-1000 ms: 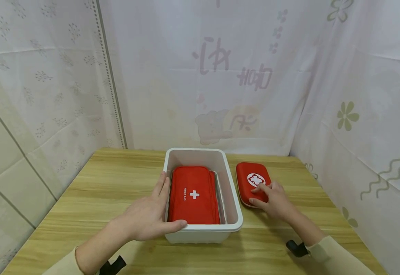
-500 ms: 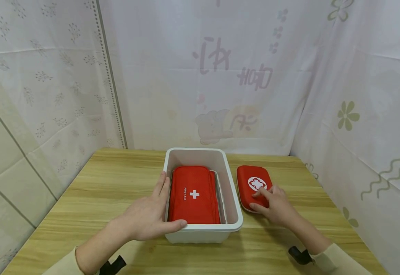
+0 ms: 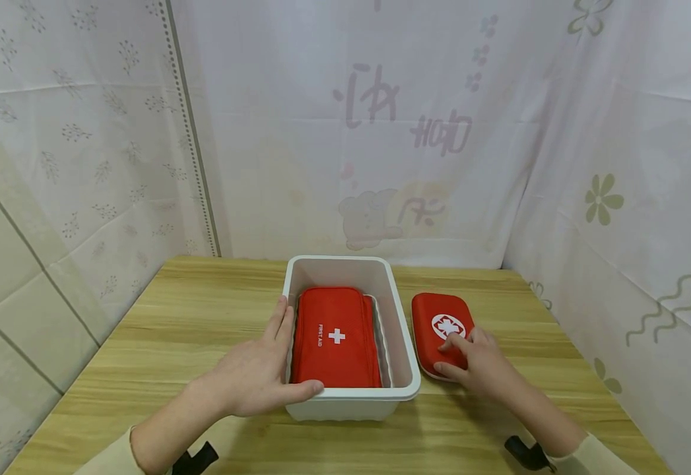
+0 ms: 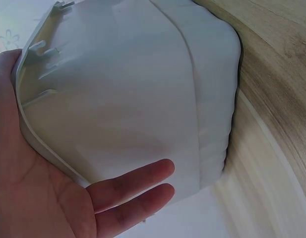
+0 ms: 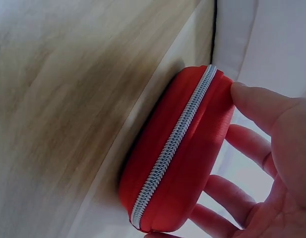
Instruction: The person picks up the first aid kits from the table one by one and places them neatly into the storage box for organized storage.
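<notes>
A red first-aid pouch with a white cross lies inside the white plastic bin in the head view. My left hand rests at the bin's near left corner, fingers extended along the outer side and thumb over the front rim. In the left wrist view, two fingers stretch across the outer wall. Right of the bin, a red zippered first-aid case lies on the table. My right hand presses fingertips and thumb onto its top near the front. The right wrist view shows its silver zipper facing the camera.
Everything stands on a wood-grain table. A printed white curtain hangs behind it and along both sides. A narrow gap separates the bin from the red case.
The red case has slid toward the person and slightly to the right under my right hand. My left hand, the bin and the pouch have stayed put.
</notes>
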Demonstrator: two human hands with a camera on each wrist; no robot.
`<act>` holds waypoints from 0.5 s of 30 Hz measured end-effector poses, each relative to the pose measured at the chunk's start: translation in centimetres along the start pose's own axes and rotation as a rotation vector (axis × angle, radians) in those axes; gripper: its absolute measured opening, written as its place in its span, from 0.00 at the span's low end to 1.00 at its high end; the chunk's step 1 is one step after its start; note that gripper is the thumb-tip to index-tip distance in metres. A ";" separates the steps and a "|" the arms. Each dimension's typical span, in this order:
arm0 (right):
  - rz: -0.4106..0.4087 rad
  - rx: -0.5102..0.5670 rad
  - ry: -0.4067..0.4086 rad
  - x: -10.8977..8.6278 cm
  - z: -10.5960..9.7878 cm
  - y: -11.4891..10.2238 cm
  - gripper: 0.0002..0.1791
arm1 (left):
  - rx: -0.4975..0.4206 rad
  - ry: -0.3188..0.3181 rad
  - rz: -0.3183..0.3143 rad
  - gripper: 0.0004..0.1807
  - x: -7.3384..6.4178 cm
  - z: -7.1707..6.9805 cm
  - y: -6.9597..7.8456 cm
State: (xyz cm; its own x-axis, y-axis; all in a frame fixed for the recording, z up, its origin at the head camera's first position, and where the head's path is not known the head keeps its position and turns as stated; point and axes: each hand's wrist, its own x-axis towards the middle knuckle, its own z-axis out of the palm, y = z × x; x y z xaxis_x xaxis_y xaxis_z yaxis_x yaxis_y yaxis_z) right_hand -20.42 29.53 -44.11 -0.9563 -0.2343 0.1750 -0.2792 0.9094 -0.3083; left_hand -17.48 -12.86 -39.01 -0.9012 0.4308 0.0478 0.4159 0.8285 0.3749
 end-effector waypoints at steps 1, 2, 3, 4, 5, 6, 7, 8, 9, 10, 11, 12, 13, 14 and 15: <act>0.002 0.000 -0.005 -0.1 -0.1 -0.1 0.16 | 0.000 -0.001 -0.001 0.74 0.0 0.0 0.0; 0.004 0.006 -0.015 -0.1 -0.2 -0.2 0.15 | -0.001 -0.002 -0.003 0.74 -0.1 0.0 0.0; 0.009 0.011 -0.030 -0.1 -0.4 -0.2 0.15 | -0.004 -0.005 -0.006 0.74 -0.1 0.0 0.0; 0.005 0.020 -0.040 -0.1 -0.7 -0.2 0.14 | -0.006 -0.006 -0.007 0.74 -0.1 0.0 -0.1; 0.013 0.029 -0.064 0.0 -1.2 -0.1 0.14 | -0.009 -0.006 -0.006 0.74 -0.1 0.0 -0.1; 0.024 0.044 -0.089 0.2 -1.7 -0.1 0.16 | -0.012 -0.007 -0.007 0.74 -0.1 0.0 -0.1; 0.031 0.057 -0.106 0.4 -2.3 0.2 0.18 | -0.014 -0.008 -0.007 0.74 -0.1 0.1 -0.1; 0.038 0.078 -0.124 0.9 -2.9 0.5 0.20 | -0.017 -0.008 -0.006 0.74 -0.1 0.1 -0.1; 0.049 0.091 -0.139 1.4 -3.5 1.0 0.23 | -0.018 -0.008 -0.004 0.74 -0.1 0.1 -0.1; 0.059 0.102 -0.147 2.1 -4.1 1.5 0.27 | -0.018 -0.006 -0.002 0.74 -0.1 0.1 -0.1; 0.089 0.108 -0.167 2.8 -4.7 2.2 0.32 | -0.018 -0.006 -0.001 0.74 -0.1 0.1 -0.1; 0.105 0.118 -0.173 3.5 -5.0 2.9 0.34 | -0.017 -0.007 -0.001 0.74 -0.1 0.0 -0.1; 0.118 0.122 -0.178 4.4 -5.3 3.7 0.36 | -0.015 -0.008 -0.001 0.74 -0.1 0.0 -0.1; 0.140 0.139 -0.197 5.1 -5.6 4.4 0.39 | -0.014 -0.010 0.000 0.74 -0.1 -0.1 -0.1; 0.169 0.158 -0.220 5.9 -5.7 5.1 0.41 | -0.012 -0.011 0.001 0.74 0.0 -0.1 0.0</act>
State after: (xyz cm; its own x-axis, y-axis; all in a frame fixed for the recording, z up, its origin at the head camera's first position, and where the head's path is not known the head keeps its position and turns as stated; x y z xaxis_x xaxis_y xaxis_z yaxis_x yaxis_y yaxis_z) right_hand -26.96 34.77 -39.32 -0.9814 -0.1683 -0.0919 -0.1080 0.8812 -0.4603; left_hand -17.46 -12.94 -38.94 -0.8994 0.4354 0.0379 0.4151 0.8239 0.3858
